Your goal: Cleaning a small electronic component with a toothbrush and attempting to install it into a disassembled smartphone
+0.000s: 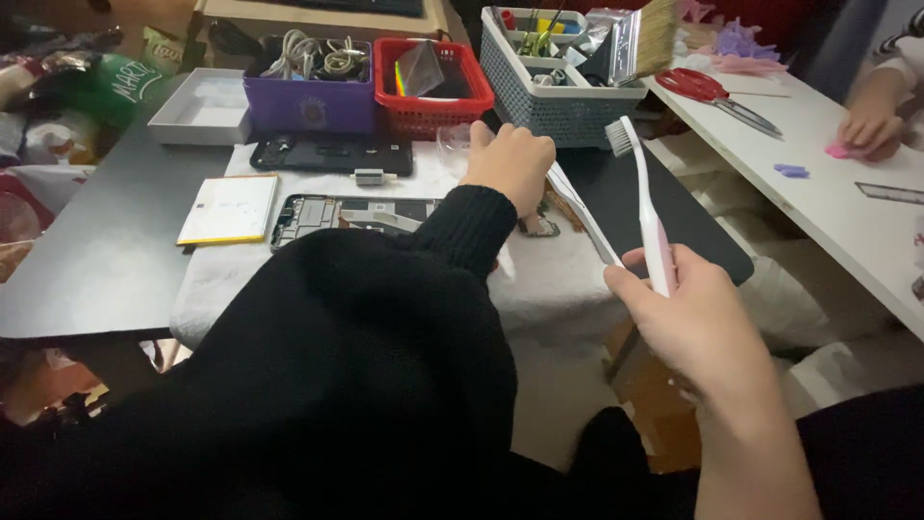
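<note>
Opened phone (351,214) lies on white cloth (539,279), mid-desk. Left hand (510,164) closed over a thin flat panel (582,226), tilted up. Right hand (698,323) grips pink toothbrush (647,202), bristles up. Step, prob.: brushing the part. Next needs bristles brought onto panel w/ light strokes.

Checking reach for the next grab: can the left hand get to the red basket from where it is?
Probably yes. The left hand rests on the white cloth just in front of the red basket, whose top is open, and nothing stands between them.
</note>
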